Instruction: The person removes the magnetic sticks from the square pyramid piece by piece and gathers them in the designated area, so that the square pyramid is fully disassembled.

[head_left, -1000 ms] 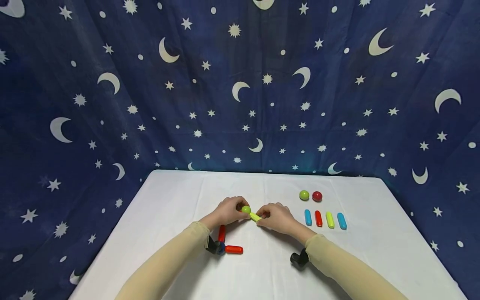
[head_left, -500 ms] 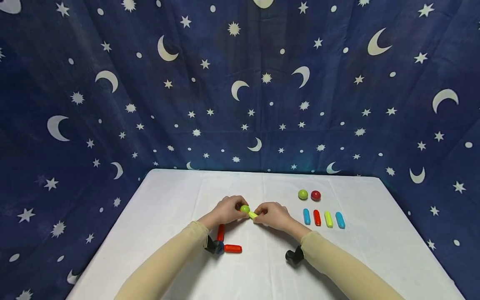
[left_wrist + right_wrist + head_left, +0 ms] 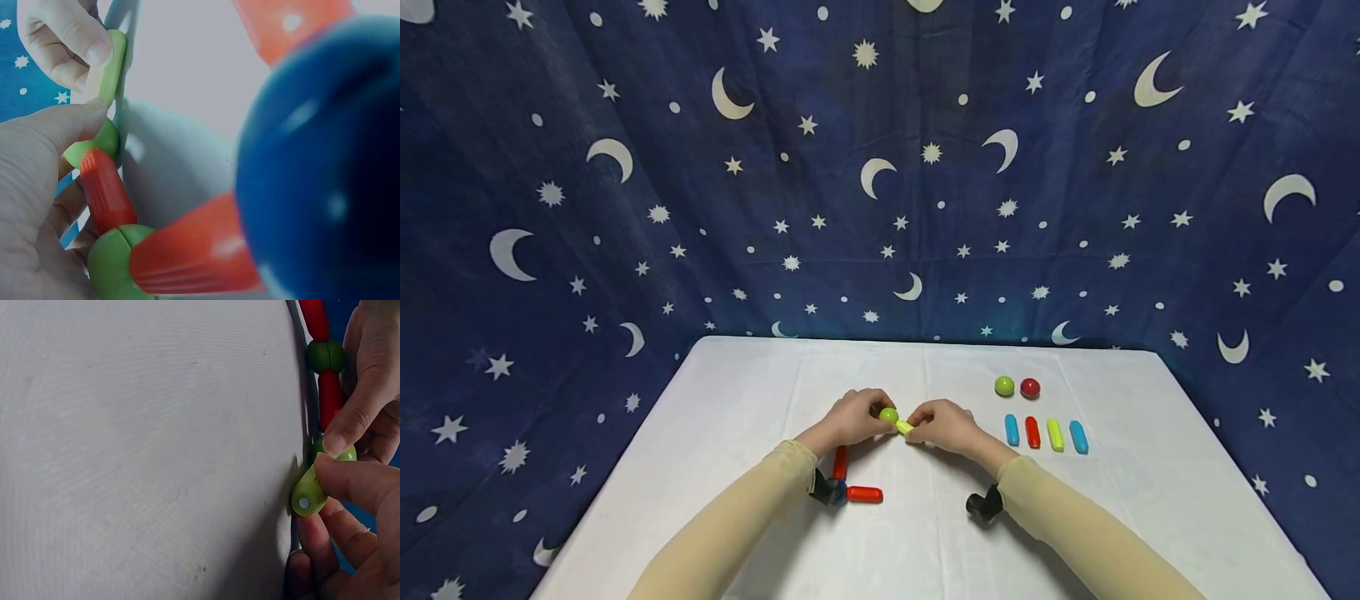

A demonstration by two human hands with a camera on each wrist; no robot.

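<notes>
In the head view my left hand (image 3: 850,417) grips a green ball (image 3: 889,415) between thumb and fingers. My right hand (image 3: 948,427) pinches a yellow-green building stick (image 3: 904,427), one end right at that ball. The stick's near end shows a small silvery disc (image 3: 305,503) in the right wrist view. From the held ball, a red stick (image 3: 107,190) runs to a second green ball (image 3: 115,265) under my left palm. Another red stick (image 3: 194,250) links that one to a blue ball (image 3: 325,156), which has a further red stick (image 3: 865,494) pointing right.
Right of my hands, loose blue, red and yellow-green sticks (image 3: 1056,435) lie in a row on the white table (image 3: 760,392). A green ball (image 3: 1004,386) and a red ball (image 3: 1030,388) sit behind them. A dark blue cloth (image 3: 820,183) with moons and stars hangs behind.
My right hand has moved slightly left, bringing the yellow-green stick closer to the held green ball. My left hand keeps its hold on the ball. The whole view has shifted a little.
</notes>
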